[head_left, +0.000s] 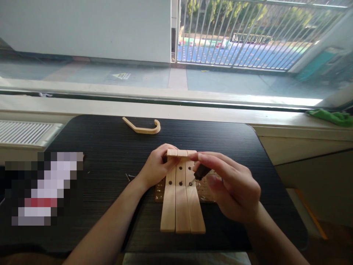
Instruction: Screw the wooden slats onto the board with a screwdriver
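Note:
A piece made of three pale wooden slats [182, 209] lies on the dark table, with several dark screws set in its upper half. My left hand [158, 163] grips the upper left edge of this slatted piece, thumb on top. Over its right side, my right hand [234, 184] is closed around the dark handle of a screwdriver [202, 171]. The screwdriver's tip meets the lower right screw [190, 183]. Beneath the slats is a brown, bumpy pad [206, 189] with a shiny, clear-looking surface. My fingers hide part of the screwdriver's handle.
A hook-shaped wooden piece [146, 130] rests near the far edge of the black table [220, 136]. Thin metal pieces [129, 177] lie left of my left wrist. A pixelated patch covers the table's left side. Beyond are a window sill [154, 108] and a green cloth [331, 117].

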`<action>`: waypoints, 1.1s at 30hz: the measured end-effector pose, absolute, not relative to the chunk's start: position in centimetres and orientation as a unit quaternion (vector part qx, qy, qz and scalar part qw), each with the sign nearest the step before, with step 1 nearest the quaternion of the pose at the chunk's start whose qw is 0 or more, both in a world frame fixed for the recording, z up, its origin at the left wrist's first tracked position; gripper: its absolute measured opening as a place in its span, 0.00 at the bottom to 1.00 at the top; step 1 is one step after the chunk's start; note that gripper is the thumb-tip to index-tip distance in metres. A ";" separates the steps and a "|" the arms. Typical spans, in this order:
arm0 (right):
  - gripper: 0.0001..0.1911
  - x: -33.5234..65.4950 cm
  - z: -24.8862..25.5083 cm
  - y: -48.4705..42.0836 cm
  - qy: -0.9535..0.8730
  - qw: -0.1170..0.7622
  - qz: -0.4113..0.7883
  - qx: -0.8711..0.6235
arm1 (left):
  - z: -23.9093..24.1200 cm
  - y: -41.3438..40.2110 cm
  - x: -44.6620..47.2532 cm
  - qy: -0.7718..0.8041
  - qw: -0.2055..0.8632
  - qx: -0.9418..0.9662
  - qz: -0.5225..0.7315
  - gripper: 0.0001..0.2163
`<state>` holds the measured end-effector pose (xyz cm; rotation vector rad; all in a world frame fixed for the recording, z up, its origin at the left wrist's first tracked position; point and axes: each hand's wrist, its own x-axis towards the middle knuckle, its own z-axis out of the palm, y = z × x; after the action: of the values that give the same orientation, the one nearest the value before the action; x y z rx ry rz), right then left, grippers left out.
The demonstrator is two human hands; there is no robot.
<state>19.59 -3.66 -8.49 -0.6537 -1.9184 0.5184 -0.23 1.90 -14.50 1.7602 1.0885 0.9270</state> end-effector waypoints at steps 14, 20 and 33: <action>0.17 19.9 -7.8 -3.6 -0.812 0.477 0.179 -0.286 | -14.5 1.8 -0.2 0.439 0.427 0.697 0.372 0.08; 0.18 19.8 -7.9 -3.4 -0.803 0.489 0.182 -0.288 | -14.4 1.9 -0.2 0.433 0.423 0.704 0.372 0.08; 0.27 19.5 -8.4 -3.5 -0.806 0.493 0.183 -0.273 | -14.6 1.9 -0.2 0.434 0.421 0.702 0.377 0.09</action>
<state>19.51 -3.51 -8.44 -0.6631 -1.9545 0.4430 -0.24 1.88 -14.61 1.7584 1.0876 0.9440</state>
